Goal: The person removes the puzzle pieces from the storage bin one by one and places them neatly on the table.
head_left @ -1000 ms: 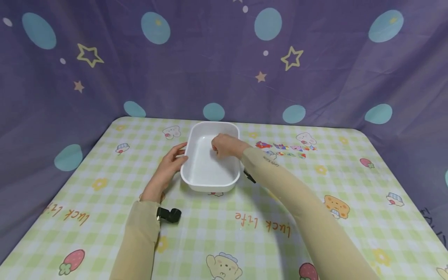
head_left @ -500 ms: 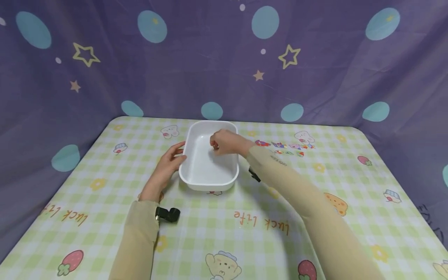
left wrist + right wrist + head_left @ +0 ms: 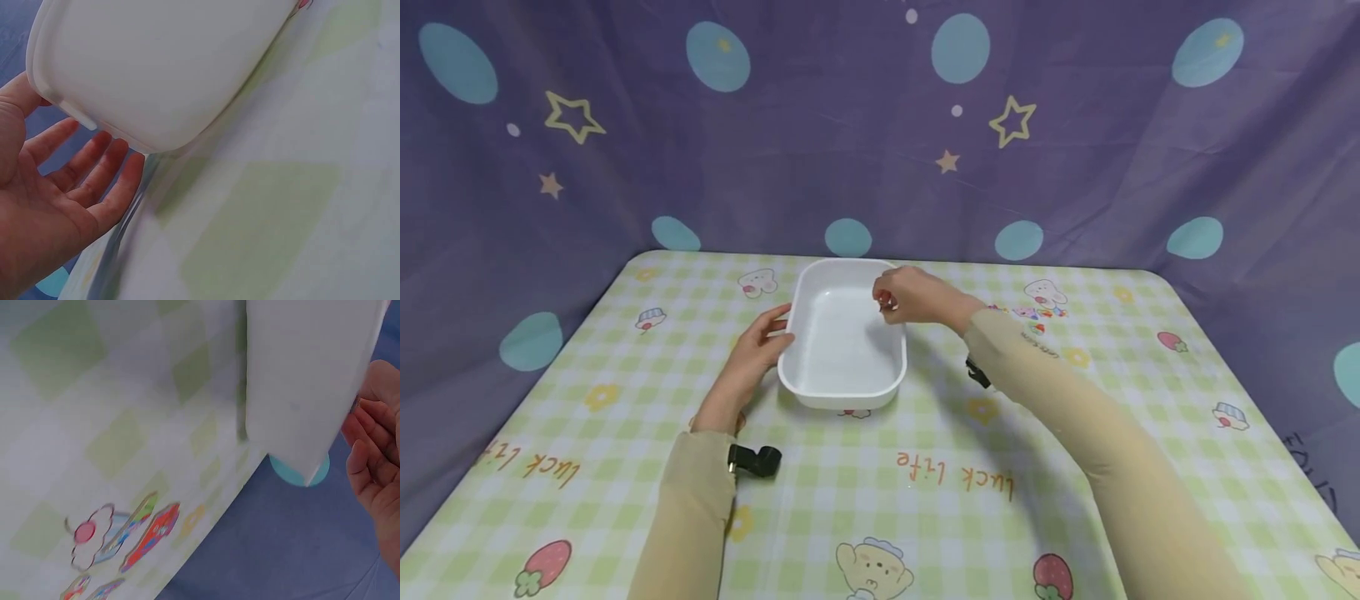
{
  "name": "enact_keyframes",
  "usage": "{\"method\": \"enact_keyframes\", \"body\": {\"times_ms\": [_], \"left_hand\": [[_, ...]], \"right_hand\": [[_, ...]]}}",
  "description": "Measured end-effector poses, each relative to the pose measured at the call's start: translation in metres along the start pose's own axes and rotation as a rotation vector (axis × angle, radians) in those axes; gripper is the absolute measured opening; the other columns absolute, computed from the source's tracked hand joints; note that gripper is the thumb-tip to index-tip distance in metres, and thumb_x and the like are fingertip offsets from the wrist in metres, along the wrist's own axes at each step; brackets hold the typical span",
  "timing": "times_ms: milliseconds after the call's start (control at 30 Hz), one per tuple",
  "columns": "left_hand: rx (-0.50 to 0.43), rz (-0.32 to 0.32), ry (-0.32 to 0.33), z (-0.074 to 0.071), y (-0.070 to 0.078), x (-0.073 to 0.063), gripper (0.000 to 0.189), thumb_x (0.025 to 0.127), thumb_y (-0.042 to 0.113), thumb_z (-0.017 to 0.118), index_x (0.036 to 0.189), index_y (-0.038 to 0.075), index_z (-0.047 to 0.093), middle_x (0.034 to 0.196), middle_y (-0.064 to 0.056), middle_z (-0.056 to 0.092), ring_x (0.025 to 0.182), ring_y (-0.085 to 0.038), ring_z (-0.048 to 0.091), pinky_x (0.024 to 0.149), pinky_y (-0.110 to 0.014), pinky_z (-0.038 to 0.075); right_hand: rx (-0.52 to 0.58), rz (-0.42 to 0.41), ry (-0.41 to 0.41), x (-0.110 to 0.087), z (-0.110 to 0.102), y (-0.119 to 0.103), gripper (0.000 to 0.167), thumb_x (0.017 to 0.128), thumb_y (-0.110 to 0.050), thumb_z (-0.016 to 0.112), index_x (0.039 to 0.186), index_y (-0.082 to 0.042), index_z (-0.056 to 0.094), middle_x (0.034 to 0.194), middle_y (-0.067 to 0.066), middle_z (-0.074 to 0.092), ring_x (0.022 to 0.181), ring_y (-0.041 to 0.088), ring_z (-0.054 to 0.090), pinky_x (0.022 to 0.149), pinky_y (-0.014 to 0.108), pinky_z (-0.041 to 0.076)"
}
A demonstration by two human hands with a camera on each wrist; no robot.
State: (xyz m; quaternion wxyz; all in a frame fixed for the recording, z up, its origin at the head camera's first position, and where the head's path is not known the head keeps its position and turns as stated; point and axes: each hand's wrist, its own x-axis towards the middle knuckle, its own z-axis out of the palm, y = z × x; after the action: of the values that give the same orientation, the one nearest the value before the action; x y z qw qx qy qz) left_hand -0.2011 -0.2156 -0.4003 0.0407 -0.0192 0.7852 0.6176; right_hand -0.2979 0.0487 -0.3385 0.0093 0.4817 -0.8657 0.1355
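Note:
A white rectangular plastic tub [image 3: 842, 346] with rounded corners stands on the table. My left hand [image 3: 752, 350] holds its left side, thumb at the rim and curled fingertips against the wall, as the left wrist view shows. At the tub's right rim is my right hand [image 3: 921, 296], its fingers curled with thumb and index tips together. Between those tips a small thin piece shows, mostly hidden by the fingers. Several small colourful flat cutouts [image 3: 1026, 313] lie on the cloth right of the tub, partly covered by the right forearm.
A green-and-white checked tablecloth [image 3: 820, 500] with printed cartoons covers the table. Behind it hangs a purple curtain [image 3: 865, 183] with stars and blue ovals. A black wrist camera [image 3: 756, 461] sits at the left cuff.
My right hand has risen from inside the tub and moved right to its right rim, the forearm now covering more of the cutouts. My left hand stays on the tub's left side.

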Motion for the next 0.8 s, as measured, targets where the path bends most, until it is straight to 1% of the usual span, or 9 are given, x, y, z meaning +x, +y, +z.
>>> {"method": "enact_keyframes", "body": {"times_ms": [167, 400, 500, 667, 800], "left_hand": [[-0.005, 0.011, -0.002, 0.001, -0.001, 0.0, 0.054, 0.091, 0.021, 0.052, 0.142, 0.023, 0.032, 0.134, -0.012, 0.039, 0.11, -0.022, 0.045, 0.076, -0.022, 0.049], [0.012, -0.005, 0.001, 0.002, -0.002, 0.001, 0.056, 0.09, 0.026, 0.054, 0.142, 0.025, 0.032, 0.134, -0.009, 0.039, 0.11, -0.021, 0.045, 0.078, -0.023, 0.049], [0.022, -0.006, -0.002, 0.002, -0.001, 0.001, 0.057, 0.09, 0.027, 0.054, 0.142, 0.025, 0.031, 0.135, -0.009, 0.038, 0.112, -0.023, 0.044, 0.079, -0.024, 0.048], [0.031, -0.009, -0.003, 0.0, 0.0, 0.0, 0.057, 0.091, 0.029, 0.053, 0.142, 0.026, 0.03, 0.136, -0.01, 0.037, 0.112, -0.022, 0.044, 0.079, -0.022, 0.048], [0.027, -0.005, -0.007, 0.0, -0.001, 0.0, 0.057, 0.091, 0.029, 0.053, 0.143, 0.025, 0.03, 0.136, -0.01, 0.037, 0.112, -0.022, 0.043, 0.079, -0.022, 0.048]], "right_hand": [[0.032, 0.013, 0.045, -0.018, -0.008, 0.006, 0.014, 0.076, -0.008, 0.062, 0.09, -0.004, 0.064, 0.084, 0.003, 0.062, 0.075, 0.013, 0.056, 0.067, 0.023, 0.048], [0.008, 0.081, 0.095, -0.048, -0.017, 0.023, 0.016, 0.079, -0.011, 0.06, 0.094, -0.009, 0.065, 0.087, 0.001, 0.062, 0.077, 0.011, 0.058, 0.068, 0.024, 0.049], [0.015, 0.122, 0.09, -0.063, -0.02, 0.031, 0.016, 0.08, -0.013, 0.062, 0.095, -0.01, 0.065, 0.089, 0.001, 0.062, 0.079, 0.012, 0.059, 0.07, 0.026, 0.05], [0.007, 0.188, 0.058, -0.085, -0.025, 0.042, 0.02, 0.081, -0.018, 0.065, 0.098, -0.009, 0.065, 0.091, 0.002, 0.063, 0.081, 0.014, 0.06, 0.071, 0.029, 0.05], [-0.008, 0.236, 0.048, -0.101, -0.026, 0.052, 0.02, 0.078, -0.013, 0.064, 0.097, -0.008, 0.065, 0.09, 0.003, 0.063, 0.081, 0.016, 0.06, 0.071, 0.031, 0.05]]}}
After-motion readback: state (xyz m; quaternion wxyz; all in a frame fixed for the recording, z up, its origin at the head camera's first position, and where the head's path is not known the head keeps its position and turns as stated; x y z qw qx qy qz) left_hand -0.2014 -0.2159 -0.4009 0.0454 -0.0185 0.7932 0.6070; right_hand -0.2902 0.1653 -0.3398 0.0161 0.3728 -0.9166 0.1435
